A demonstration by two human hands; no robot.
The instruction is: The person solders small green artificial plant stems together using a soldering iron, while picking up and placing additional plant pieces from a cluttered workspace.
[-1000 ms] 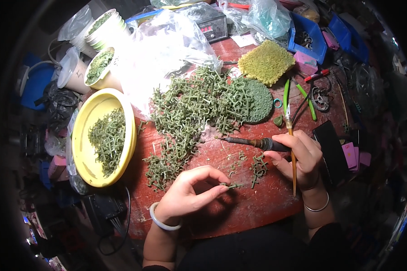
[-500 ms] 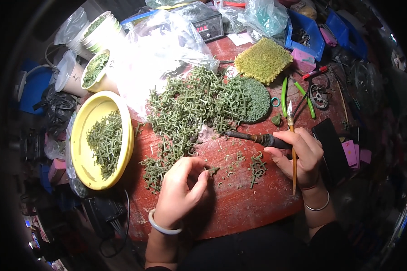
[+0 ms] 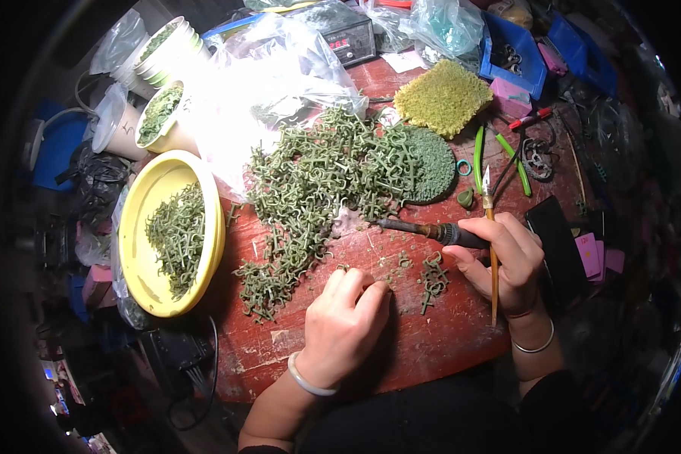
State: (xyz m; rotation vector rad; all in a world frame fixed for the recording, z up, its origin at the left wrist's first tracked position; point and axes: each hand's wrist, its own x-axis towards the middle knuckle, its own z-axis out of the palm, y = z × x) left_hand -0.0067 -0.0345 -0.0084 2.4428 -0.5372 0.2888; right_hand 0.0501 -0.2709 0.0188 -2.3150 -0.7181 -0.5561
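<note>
My left hand rests low over the table with its fingers curled under. Whatever it holds is hidden; a speck of green shows by its fingertips. In my right hand are two tools: a soldering iron with a dark grip, its tip pointing left at the pile, and a craft knife with a wooden handle, blade up. Beyond both hands lies a large heap of small green branched pieces. A little cluster of the same green pieces lies between my hands, among crumbs.
To the left stands a yellow bowl with more green pieces. Behind are a clear plastic bag, a dark box with a red display, a yellow textured block, a round green pad, green-handled pliers and blue bins.
My left hand has moved right and turned over, so the small green piece seen in its fingers is now hidden. My right hand has barely shifted, both tools still in it.
</note>
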